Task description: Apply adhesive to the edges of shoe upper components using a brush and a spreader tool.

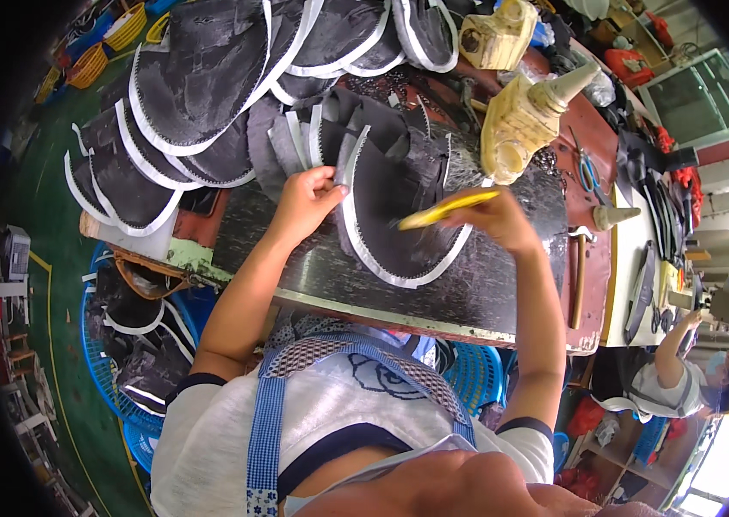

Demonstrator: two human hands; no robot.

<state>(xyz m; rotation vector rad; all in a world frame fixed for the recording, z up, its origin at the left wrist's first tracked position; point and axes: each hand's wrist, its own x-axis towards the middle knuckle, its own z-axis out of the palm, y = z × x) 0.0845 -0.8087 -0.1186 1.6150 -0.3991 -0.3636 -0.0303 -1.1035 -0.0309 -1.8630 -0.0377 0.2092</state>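
A black curved fabric piece (390, 207) with a white edging strip lies on the dark worktop in front of me. My left hand (306, 207) pinches its left edge between thumb and fingers. Over the piece's right side, my right hand (502, 220) grips a yellow brush (449, 209). The brush is tilted, with its tip low over the black surface; motion blurs that tip, and I cannot tell whether it touches. More black pieces with white edging (201, 77) are piled overlapping at the far left, and some lie just behind the held one.
Two yellowed, glue-crusted containers (511, 129) stand at the back right, near blue-handled scissors (588, 171) and a hammer (578, 280). A blue basket (97, 345) with black pieces sits below the table's left end. Another person (683, 375) works at far right.
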